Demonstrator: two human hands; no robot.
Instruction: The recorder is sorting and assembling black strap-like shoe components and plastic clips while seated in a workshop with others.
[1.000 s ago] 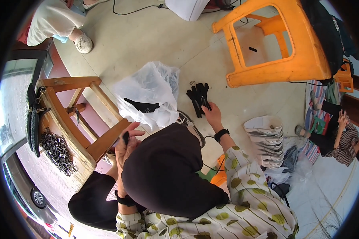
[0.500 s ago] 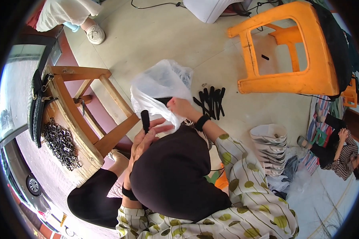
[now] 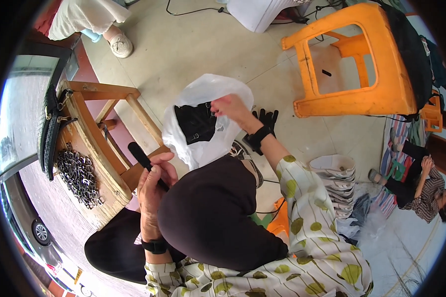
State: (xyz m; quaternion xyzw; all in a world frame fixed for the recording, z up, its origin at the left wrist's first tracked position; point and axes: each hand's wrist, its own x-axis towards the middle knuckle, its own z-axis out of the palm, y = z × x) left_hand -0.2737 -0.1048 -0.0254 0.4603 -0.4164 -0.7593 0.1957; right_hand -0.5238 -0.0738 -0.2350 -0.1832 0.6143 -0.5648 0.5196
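Pinches a black strip (image 3: pixel 140 157) in the left hand (image 3: pixel 154 184), perhaps to spare the right hand (image 3: pixel 229 107), apart, by black things (image 3: pixel 195 121) in the white bag (image 3: pixel 207 84), with no telling if gripping.

Hands, two, bare. Left hand (image 3: pixel 150 192): left of centre, fingers curled, thumb pressed against them in a grip; left wrist (image 3: pixel 155 246), dark-banded, below it, the left forearm running up from the lower edge. Right hand (image 3: pixel 231 108): upper centre, higher than the left, fingers bent inward, fingertips not clearly seen; right wrist (image 3: pixel 257 140), black-banded, the right forearm (image 3: pixel 274 152) slanting up and leftward. Arms: pale sleeves, green-spotted, the right (image 3: pixel 307 203) reaching farther up the frame. Knee (image 3: pixel 208 208): dark-clad, lower centre, between the forearms.
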